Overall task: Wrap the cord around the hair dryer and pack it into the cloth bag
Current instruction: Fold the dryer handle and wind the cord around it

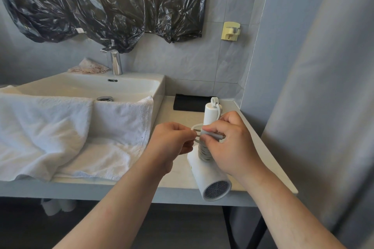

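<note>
Pinching the last loop of cord (203, 152), the left hand (172, 139) works beside the right hand (230, 145), which grips the plug (214, 136) against the wound handle of the hair dryer (204, 174). Wrapping seems nearly done: next tuck the plug in, then fetch the cloth bag (190, 103) lying beyond both hands.

Soft daylight, sharp, wide-angle edge bending
</note>
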Tool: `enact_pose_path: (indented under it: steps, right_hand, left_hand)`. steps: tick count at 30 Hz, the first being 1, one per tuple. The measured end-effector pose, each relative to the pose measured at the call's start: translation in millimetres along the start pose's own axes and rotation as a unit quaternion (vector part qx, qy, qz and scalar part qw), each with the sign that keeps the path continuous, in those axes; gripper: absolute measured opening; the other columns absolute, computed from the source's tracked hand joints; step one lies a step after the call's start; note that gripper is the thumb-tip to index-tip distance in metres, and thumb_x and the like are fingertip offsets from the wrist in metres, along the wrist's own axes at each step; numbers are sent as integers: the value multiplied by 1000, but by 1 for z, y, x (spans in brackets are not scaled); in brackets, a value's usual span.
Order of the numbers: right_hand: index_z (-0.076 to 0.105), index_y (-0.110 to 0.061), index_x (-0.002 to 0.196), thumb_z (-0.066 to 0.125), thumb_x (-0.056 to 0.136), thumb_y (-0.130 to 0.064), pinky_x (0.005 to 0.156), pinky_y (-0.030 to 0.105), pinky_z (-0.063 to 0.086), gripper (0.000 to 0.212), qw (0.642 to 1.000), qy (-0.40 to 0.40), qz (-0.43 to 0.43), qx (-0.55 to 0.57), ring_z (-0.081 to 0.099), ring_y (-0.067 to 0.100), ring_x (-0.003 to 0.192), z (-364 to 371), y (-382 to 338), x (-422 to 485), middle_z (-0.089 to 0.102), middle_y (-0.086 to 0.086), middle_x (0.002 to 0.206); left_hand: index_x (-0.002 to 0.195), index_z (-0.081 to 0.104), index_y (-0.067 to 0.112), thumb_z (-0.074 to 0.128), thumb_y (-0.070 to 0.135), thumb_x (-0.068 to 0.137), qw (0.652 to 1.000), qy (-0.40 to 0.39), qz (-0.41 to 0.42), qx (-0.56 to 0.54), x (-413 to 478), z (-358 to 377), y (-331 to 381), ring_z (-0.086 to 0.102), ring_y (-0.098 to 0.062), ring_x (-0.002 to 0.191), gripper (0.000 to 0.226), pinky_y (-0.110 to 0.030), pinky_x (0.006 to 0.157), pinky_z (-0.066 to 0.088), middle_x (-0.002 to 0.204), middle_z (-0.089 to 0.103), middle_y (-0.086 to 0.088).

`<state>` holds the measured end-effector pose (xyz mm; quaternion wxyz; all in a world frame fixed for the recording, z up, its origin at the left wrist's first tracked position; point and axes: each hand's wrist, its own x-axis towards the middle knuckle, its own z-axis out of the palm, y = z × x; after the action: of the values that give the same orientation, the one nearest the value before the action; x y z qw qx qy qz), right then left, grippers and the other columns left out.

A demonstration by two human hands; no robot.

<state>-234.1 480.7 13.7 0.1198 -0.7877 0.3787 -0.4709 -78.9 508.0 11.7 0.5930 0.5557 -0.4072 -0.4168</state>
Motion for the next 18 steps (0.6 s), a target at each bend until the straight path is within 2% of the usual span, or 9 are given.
enact_pose_path:
  steps: [4,7,11,15,18]
  right_hand:
    - [74,-21,94,74,83,-21,84,17,43,11,1000,1,12,-2,50,4,93,-2,-1,0,43,-13,98]
    - [74,-21,92,74,83,-21,81,11,39,10,1000,-1,9,-2,50,-2,90,-2,-3,1,41,-16,96]
    - [74,-19,96,73,84,-21,85,18,44,12,1000,-10,5,-13,49,4,95,-3,-5,0,43,-11,99]
    - [76,-18,95,73,83,-19,80,8,37,13,1000,-4,-2,-21,47,4,91,-3,-6,1,43,-10,95]
    - [76,-18,95,75,82,-19,76,7,36,13,1000,2,3,-20,46,2,88,-1,-7,2,43,-9,94]
  left_hand:
    - [75,66,4,65,1,83,998,-25,-16,-56,-1,2,-1,58,-19,61,9,-32,68,54,65,60,-8]
    - [79,67,4,64,8,85,994,-41,-42,-88,-2,5,2,57,-18,61,8,-32,69,54,66,57,-7]
    - [74,65,5,66,6,86,998,-8,-43,-55,0,7,4,57,-21,64,12,-32,68,53,67,57,-9]
    - [74,63,3,69,4,84,999,22,-35,-8,3,8,7,57,-22,64,11,-33,69,55,66,58,-9]
    - [70,59,3,69,4,82,998,44,-11,40,3,9,11,54,-23,62,16,-34,68,52,63,57,-11]
